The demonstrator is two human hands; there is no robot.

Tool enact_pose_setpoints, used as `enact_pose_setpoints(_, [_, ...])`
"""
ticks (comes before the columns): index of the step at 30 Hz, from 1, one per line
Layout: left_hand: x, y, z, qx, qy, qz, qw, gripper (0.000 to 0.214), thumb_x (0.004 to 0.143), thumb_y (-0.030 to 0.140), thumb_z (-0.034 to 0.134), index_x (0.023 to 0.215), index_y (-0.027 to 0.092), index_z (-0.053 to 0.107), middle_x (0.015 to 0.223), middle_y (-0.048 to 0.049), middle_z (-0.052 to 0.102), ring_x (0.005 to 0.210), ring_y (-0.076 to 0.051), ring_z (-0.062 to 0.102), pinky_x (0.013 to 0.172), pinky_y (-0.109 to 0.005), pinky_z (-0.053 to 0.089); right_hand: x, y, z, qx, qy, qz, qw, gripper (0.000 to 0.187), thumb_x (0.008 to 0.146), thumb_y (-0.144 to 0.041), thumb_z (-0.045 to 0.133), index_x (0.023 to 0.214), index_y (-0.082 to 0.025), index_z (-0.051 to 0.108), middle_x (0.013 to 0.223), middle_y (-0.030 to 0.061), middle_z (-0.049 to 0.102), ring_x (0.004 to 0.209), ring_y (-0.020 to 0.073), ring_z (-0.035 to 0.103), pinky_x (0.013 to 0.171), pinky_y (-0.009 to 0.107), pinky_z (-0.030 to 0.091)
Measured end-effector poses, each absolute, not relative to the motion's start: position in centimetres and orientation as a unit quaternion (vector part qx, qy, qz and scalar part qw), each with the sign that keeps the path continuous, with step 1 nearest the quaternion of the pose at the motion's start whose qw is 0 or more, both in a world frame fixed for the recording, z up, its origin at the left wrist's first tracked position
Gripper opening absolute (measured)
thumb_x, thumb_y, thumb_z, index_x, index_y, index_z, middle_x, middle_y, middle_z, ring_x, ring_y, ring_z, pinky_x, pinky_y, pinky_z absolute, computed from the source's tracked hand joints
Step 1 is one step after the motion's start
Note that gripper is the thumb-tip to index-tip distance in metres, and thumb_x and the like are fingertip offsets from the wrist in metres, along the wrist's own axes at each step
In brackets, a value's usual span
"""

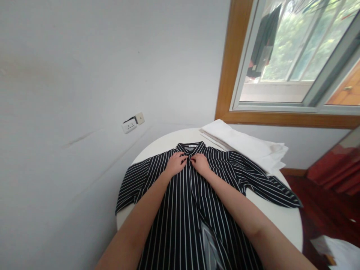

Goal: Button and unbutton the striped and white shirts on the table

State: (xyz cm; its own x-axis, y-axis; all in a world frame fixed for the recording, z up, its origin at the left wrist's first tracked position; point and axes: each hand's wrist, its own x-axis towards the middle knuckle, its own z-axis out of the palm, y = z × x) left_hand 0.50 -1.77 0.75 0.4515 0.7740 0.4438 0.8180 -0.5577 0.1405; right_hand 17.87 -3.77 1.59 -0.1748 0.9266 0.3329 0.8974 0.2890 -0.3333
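A black shirt with white stripes [180, 202] lies front up, its collar [191, 147] toward the wall and its sleeves spread to both sides. Just below the collar, my left hand [176, 164] bends its fingers onto the front edge of the shirt. My right hand [200, 163] pinches the opposite edge, the fingertips of both hands nearly meeting. Any button between them is too small to make out. Farther down, the shirt front parts and shows a grey inside.
Under the shirt is a round white table [289, 221], close to the wall. Folded white cloth [244, 142] lies at its back right. A wall socket [129, 126] is at the left, a wood-framed window [223, 90] at the right. Another white cloth [340, 251] shows at the lower right.
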Motion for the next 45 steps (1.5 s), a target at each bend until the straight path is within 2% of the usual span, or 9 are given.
enact_pose_setpoints(5, [0.9,-1.6,1.6,-0.820,-0.472,-0.323,0.021,0.029,0.091,0.027,0.041,0.099,0.019,0.068,0.104,-0.0063,0.064,0.102,-0.019,0.055,0.097,-0.037,0.042,20.1,-4.6,2.5,-0.616,-0.759,0.014,0.209,0.027,0.091,-0.028,0.044,0.099,-0.022,0.070,0.105,0.0063,0.067,0.102,0.0182,0.054,0.092,0.029,0.034])
enact_pose_setpoints(8, [2.0,-2.2,1.0,-0.841,-0.455,-0.293,0.007,0.031,0.091,0.032,0.042,0.109,0.020,0.065,0.116,-0.0066,0.062,0.111,-0.020,0.052,0.101,-0.039,0.039,21.0,-5.4,1.9,-0.663,-0.727,0.001,0.179,0.037,0.092,-0.043,0.041,0.114,-0.025,0.064,0.123,0.0080,0.059,0.117,0.0241,0.046,0.099,0.040,0.029])
enact_pose_setpoints(12, [2.9,-2.8,-0.3,-0.851,-0.479,-0.214,0.014,0.037,0.092,0.034,0.041,0.123,0.023,0.058,0.133,-0.0074,0.052,0.123,-0.023,0.045,0.104,-0.043,0.036,21.4,-6.1,0.2,-0.693,-0.704,0.000,0.153,0.059,0.090,-0.061,0.030,0.137,-0.029,0.044,0.146,0.0078,0.036,0.135,0.0295,0.024,0.107,0.051,0.014])
enact_pose_setpoints(17, [3.0,-2.9,-1.1,-0.848,-0.503,-0.167,0.016,0.043,0.094,0.036,0.032,0.133,0.025,0.048,0.143,-0.0063,0.042,0.133,-0.024,0.034,0.110,-0.044,0.028,21.7,-6.2,-0.5,-0.699,-0.705,0.046,0.109,0.069,0.088,-0.068,0.017,0.144,-0.030,0.029,0.154,0.0056,0.020,0.141,0.0289,0.008,0.109,0.056,0.000])
enact_pose_setpoints(21, [3.1,-2.7,-1.2,-0.846,-0.514,-0.141,0.005,0.046,0.095,0.042,0.028,0.137,0.028,0.043,0.147,-0.0045,0.037,0.137,-0.024,0.030,0.111,-0.046,0.023,21.8,-6.5,0.1,-0.722,-0.682,0.073,0.085,0.076,0.084,-0.074,0.012,0.146,-0.031,0.023,0.155,0.0062,0.012,0.141,0.0315,0.002,0.105,0.063,-0.006])
enact_pose_setpoints(30, [3.2,-3.0,-0.8,-0.840,-0.525,-0.133,0.012,0.045,0.094,0.037,0.029,0.137,0.028,0.043,0.147,-0.0054,0.038,0.137,-0.024,0.030,0.111,-0.046,0.024,27.3,-7.6,0.3,-0.753,-0.653,0.056,0.060,0.078,0.084,-0.073,0.012,0.147,-0.027,0.024,0.155,0.0055,0.015,0.141,0.0295,0.007,0.108,0.058,0.004])
enact_pose_setpoints(35, [3.5,-2.9,-0.6,-0.837,-0.528,-0.145,-0.006,0.043,0.093,0.035,0.034,0.133,0.025,0.047,0.145,-0.0073,0.041,0.135,-0.025,0.034,0.110,-0.049,0.026,31.7,-7.9,-0.1,-0.735,-0.673,0.036,0.067,0.068,0.091,-0.062,0.019,0.145,-0.022,0.029,0.153,0.0073,0.021,0.141,0.0212,0.013,0.111,0.040,0.012])
enact_pose_setpoints(41, [3.3,-5.1,1.0,-0.816,-0.509,-0.273,0.029,0.038,0.090,0.025,0.039,0.124,0.021,0.055,0.140,-0.0073,0.045,0.130,-0.022,0.038,0.109,-0.042,0.032,29.3,-9.1,2.4,-0.685,-0.716,-0.020,0.132,0.054,0.093,-0.051,0.034,0.140,-0.026,0.038,0.149,0.0069,0.032,0.139,0.0238,0.017,0.111,0.046,0.010])
enact_pose_setpoints(45, [2.0,-8.7,1.0,-0.829,-0.513,-0.220,0.024,0.040,0.091,0.032,0.039,0.126,0.017,0.054,0.134,-0.0114,0.051,0.125,-0.025,0.044,0.107,-0.044,0.034,25.3,-11.5,3.0,-0.641,-0.754,0.014,0.142,0.045,0.094,-0.044,0.034,0.133,-0.027,0.047,0.145,0.0060,0.039,0.137,0.0240,0.023,0.110,0.049,0.013])
